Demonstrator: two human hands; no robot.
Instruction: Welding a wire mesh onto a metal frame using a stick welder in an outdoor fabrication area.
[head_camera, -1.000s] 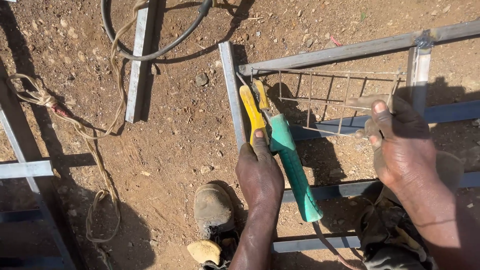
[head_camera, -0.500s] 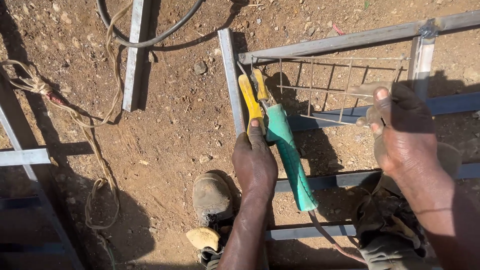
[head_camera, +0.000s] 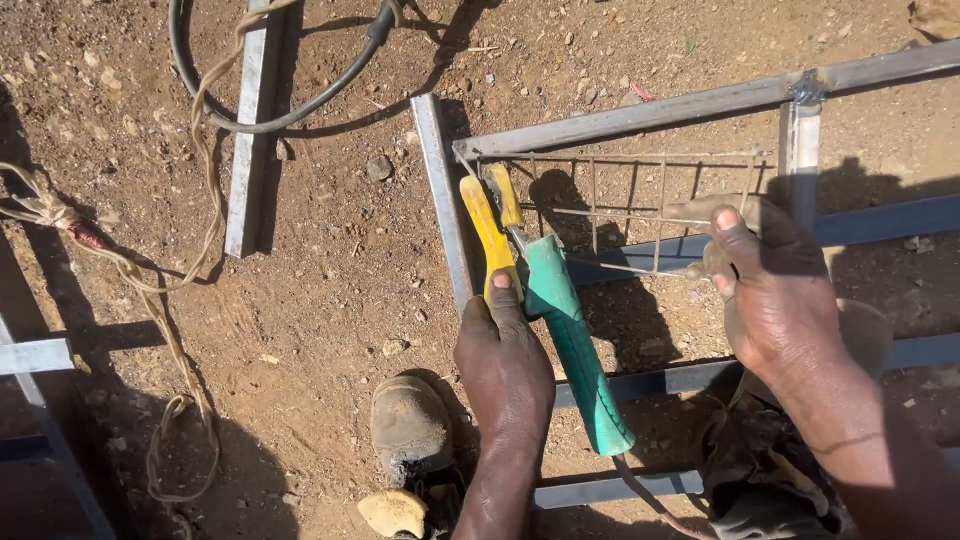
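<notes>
My left hand (head_camera: 505, 355) grips a green-handled tool (head_camera: 570, 340) that has yellow-handled pliers-like jaws (head_camera: 490, 225) at its tip. The jaws rest against the left end of a piece of wire mesh (head_camera: 620, 200). The mesh lies inside a grey metal frame (head_camera: 640, 110) on the dirt. My right hand (head_camera: 775, 290) pinches the lower right part of the mesh and holds it against the frame's upright bar (head_camera: 800, 150).
A black cable (head_camera: 280, 110) and a frayed rope (head_camera: 130, 270) lie on the dirt at left, by a loose metal bar (head_camera: 250, 130). My worn shoe (head_camera: 410, 430) stands below the left hand. More frame bars (head_camera: 30, 355) lie at far left.
The view has shifted slightly; both hands and the tool stay on the mesh, and the right hand has slid a little lower along it.
</notes>
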